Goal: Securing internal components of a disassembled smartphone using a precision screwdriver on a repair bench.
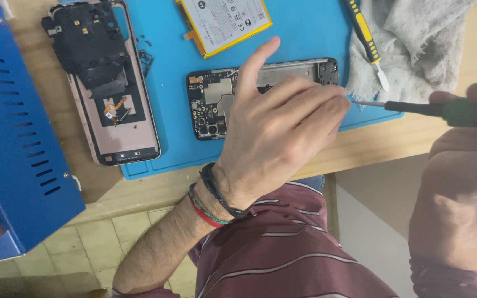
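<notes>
Blue mat [305, 33], hand-hidden opened phone [211, 105]

Opened phone [211, 105] lies on mat [167, 44], right of back cover [118, 116].

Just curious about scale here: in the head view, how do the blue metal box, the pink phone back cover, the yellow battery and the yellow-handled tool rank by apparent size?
1. blue metal box, partly cut off and nearer the camera
2. pink phone back cover
3. yellow battery, top cut off by the frame
4. yellow-handled tool, the slimmest
</notes>
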